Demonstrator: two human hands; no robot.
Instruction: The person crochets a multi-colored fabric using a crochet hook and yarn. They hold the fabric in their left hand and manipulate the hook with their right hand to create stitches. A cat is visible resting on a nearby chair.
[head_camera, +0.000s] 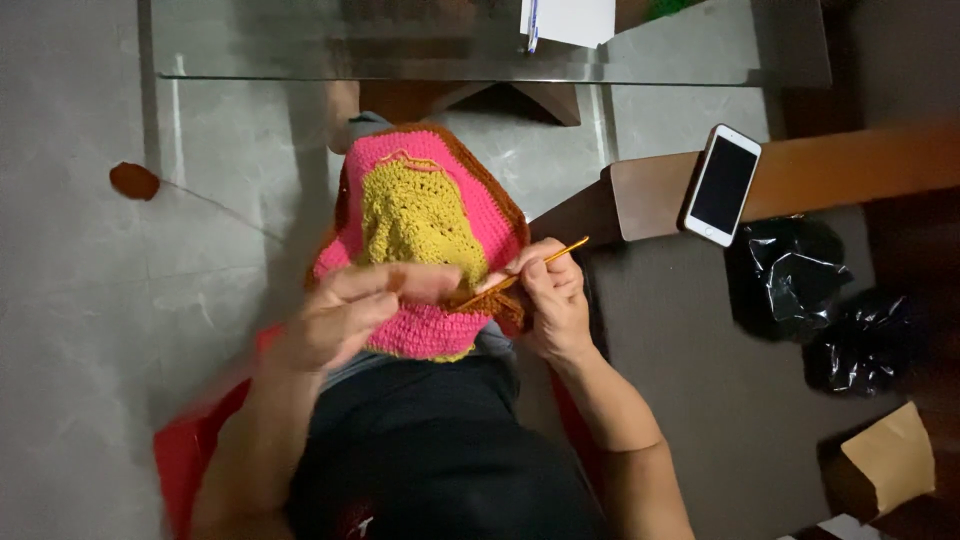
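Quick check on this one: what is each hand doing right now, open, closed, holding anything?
Left hand: blurred, fingers on the crocheted piece; grip cannot be told.
Right hand: closed on the orange crochet hook.

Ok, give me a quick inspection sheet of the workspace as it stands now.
Surface: glass tabletop above, grey floor below.
Job's things: pink, yellow and brown crochet piece on the lap; orange crochet hook.
Clutter: white phone on wooden ledge, black bags, brown paper bag.
Grip: left hand holds the piece; right hand holds the hook.
Cables: nothing seen.
Surroundings: brown yarn ball on the floor.
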